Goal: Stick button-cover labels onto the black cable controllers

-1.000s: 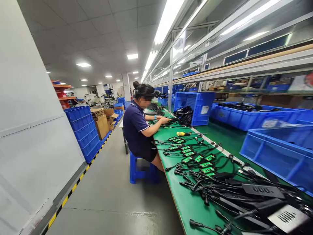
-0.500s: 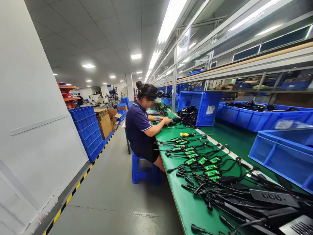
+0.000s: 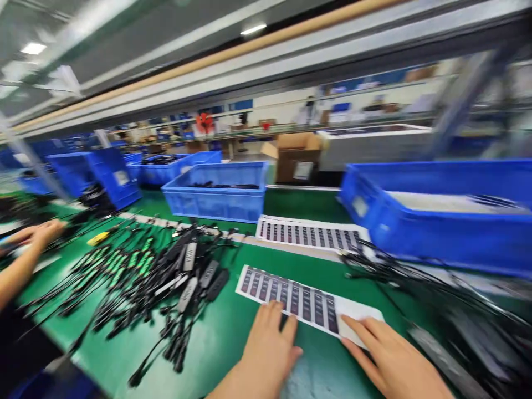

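Note:
A white sheet of dark printed labels lies on the green bench top. Over its near edge reaches my left hand, palm down, fingers stretched and somewhat apart, the tips at the label row. My right hand is at the sheet's bare white right end, its fingers extended and touching the paper; nothing is gripped. Behind it lies a second label sheet. Left of my hands, a pile of black cabled modules covers the bench, with green-faced modules farther left.
Blue bins stand along the back, with a larger blue bin at right. Black cables and blurred modules lie right of my hands. At far left, a co-worker's arms reach over the bench near a yellow tool.
My view has swung right, from the co-worker and aisle to the bench before me. Both my hands and the label sheets are now in view; the co-worker has shifted to the left edge.

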The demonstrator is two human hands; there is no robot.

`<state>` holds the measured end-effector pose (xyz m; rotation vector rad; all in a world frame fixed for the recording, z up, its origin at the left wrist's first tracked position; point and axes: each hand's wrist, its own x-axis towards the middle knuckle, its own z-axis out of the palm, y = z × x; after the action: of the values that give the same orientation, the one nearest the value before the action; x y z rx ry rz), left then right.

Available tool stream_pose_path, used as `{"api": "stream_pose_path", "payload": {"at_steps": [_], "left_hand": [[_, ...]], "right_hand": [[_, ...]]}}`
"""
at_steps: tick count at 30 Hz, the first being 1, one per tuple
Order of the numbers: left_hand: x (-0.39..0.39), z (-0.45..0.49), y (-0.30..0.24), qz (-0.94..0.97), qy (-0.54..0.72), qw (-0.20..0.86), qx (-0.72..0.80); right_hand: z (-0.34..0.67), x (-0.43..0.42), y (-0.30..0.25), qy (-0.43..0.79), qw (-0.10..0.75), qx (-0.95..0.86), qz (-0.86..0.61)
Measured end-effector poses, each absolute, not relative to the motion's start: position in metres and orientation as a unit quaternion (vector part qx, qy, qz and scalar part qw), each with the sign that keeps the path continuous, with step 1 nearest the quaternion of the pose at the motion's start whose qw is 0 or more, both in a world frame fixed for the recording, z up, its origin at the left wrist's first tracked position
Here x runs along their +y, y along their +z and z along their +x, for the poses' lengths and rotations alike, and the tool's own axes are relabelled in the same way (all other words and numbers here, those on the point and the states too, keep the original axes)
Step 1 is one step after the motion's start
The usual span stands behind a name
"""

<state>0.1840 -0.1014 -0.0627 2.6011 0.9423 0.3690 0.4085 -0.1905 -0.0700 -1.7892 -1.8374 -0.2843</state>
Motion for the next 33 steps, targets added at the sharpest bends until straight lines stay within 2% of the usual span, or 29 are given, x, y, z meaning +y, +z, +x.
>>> {"api": "stream_pose_path", "payload": {"at_steps": [3,6,10,13,15,19,23,28,33], "left_hand": [[-0.096,0.177,-0.061,0.94,0.101,0.088,0.315],[-0.095,0.174,-0.057,0.951,0.094,0.03,0.292],[-0.099,0.176,-0.049,0.953,0.083,0.016,0.291],[-0.104,0.178,-0.042,0.949,0.06,0.028,0.308],[-0.108,0.18,-0.039,0.946,0.055,0.034,0.318],[-0.109,0.181,-0.035,0.944,0.069,0.02,0.323],[-0.084,0.17,-0.02,0.914,0.08,0.002,0.398],[-0.044,0.131,-0.002,0.804,0.145,-0.02,0.576],[-0.029,0.112,0.007,0.771,0.223,0.069,0.593]], "right_hand": [[0.407,-0.192,-0.066,-0.075,0.228,-0.688,-0.685],[0.407,-0.179,-0.053,-0.004,0.225,-0.643,-0.732],[0.408,-0.16,-0.043,0.078,0.194,-0.605,-0.768],[0.406,-0.149,-0.044,0.077,0.193,-0.599,-0.773],[0.405,-0.145,-0.045,0.079,0.24,-0.595,-0.763],[0.41,-0.154,-0.036,0.105,0.418,-0.575,-0.695],[0.415,-0.175,-0.021,0.125,0.557,-0.457,-0.682],[0.409,-0.194,-0.025,0.189,0.599,-0.395,-0.671],[0.398,-0.196,-0.028,0.232,0.614,-0.391,-0.646]]}}
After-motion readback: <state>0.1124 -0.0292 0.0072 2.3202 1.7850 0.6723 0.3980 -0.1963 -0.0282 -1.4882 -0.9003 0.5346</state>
